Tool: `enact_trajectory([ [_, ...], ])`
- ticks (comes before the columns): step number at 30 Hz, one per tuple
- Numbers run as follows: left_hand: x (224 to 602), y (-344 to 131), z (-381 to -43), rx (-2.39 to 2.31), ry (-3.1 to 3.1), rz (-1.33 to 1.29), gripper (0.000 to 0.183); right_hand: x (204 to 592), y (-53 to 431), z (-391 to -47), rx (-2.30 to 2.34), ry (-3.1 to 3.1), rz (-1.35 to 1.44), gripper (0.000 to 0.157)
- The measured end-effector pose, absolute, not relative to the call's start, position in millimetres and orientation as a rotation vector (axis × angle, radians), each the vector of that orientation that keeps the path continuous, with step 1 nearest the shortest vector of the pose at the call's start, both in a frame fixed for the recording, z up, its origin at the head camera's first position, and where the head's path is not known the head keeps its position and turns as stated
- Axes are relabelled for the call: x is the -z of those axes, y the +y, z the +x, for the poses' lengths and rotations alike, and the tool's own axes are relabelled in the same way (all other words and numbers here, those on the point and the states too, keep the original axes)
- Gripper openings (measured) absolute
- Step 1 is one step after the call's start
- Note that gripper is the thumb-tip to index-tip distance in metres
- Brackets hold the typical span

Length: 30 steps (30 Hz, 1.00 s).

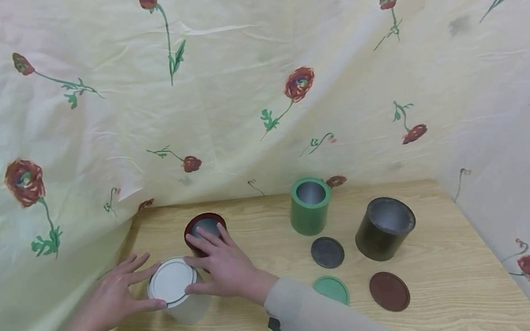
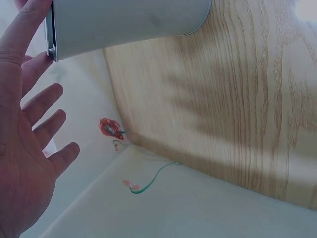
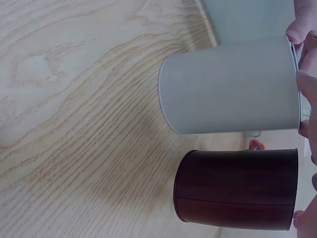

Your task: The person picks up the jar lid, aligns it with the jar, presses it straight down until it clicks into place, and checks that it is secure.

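Observation:
In the head view a white lid (image 1: 173, 281) sits on the mouth of a white canister (image 1: 189, 310), which stands upright at the table's left. My left hand (image 1: 119, 292) holds the lid's left rim with thumb and forefinger, its other fingers spread. At the opposite rim, the thumb and forefinger of my right hand (image 1: 225, 262) hold the lid too. Its remaining fingers reach over a dark red canister (image 3: 235, 191), which is uncovered and stands just behind. A thin dark gap shows between lid and canister wall (image 2: 124, 22) in the left wrist view.
Right of the hands stand an uncovered green canister (image 1: 309, 213) and an uncovered black canister (image 1: 379, 237). A black lid (image 1: 327, 252), a green lid (image 1: 332, 289) and a dark red lid (image 1: 389, 291) lie on the wooden table (image 1: 443, 276). Flowered cloth (image 1: 236, 107) hangs around it.

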<state>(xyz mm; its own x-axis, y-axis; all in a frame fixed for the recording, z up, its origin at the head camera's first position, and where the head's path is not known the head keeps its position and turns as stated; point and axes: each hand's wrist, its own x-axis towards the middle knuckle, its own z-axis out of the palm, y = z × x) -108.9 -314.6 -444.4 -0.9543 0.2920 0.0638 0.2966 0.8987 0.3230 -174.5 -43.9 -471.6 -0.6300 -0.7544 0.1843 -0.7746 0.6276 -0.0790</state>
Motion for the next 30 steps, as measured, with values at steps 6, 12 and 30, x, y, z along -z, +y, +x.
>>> enact_trajectory([
  [6, 444.5, -315.0, -106.9, 0.534, -3.05, -0.461, 0.091, 472.1, -43.8, -174.3, -0.191, -2.688, 1.284, 0.067],
  [12, 444.3, -314.4, -105.7, 0.549, -3.054, -0.457, 0.091, 472.1, -43.3, -173.9, -0.21, -2.693, 1.294, 0.067],
  [30, 442.0, -308.0, -108.3, 0.624, -3.036, -0.453, 0.079, 472.7, -43.0, -177.3, -0.34, -2.724, 1.336, 0.059],
])
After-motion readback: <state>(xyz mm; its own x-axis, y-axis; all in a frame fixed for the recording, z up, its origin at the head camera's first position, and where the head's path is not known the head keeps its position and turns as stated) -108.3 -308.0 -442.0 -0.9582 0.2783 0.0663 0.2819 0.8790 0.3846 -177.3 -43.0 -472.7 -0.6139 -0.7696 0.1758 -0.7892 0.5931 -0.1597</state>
